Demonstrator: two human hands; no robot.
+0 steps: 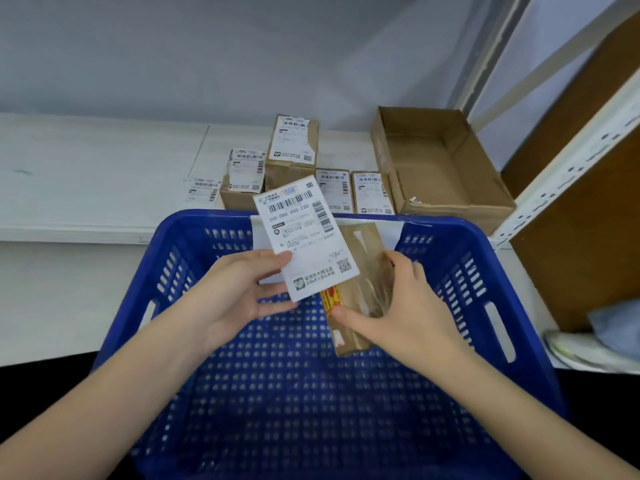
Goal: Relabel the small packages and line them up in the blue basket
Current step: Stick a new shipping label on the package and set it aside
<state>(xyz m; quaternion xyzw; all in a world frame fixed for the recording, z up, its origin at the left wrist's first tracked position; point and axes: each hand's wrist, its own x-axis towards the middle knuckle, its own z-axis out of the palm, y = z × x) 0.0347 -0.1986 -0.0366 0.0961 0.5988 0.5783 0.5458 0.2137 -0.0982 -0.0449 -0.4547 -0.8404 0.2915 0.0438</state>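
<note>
- A small brown package (360, 289) is held above the blue basket (512, 306), gripped along its right side and near end by the right hand (408, 306), fingers curled round the taped wrapping.
- A white shipping label (306, 237) is pinched at its lower left edge by the left hand (239, 289), thumb on top, remaining fingers spread loosely beneath; the label overlaps the package's upper left face at a tilt.
- Risk: a skewed or creased bond is likely if the label is pressed down at this angle, since only one corner is controlled.
- Risk: the glossy tape on the package may take adhesive poorly; lifted edges are a concern.
- Whether the backing is already peeled cannot be told.
- Risk: the package could slip into the basket unlabelled, the grip being one-sided.
- Labelled boxes (292, 147) and an open carton (436, 168) stand on the white surface (86, 174) behind; a mix-up with these is possible.
</note>
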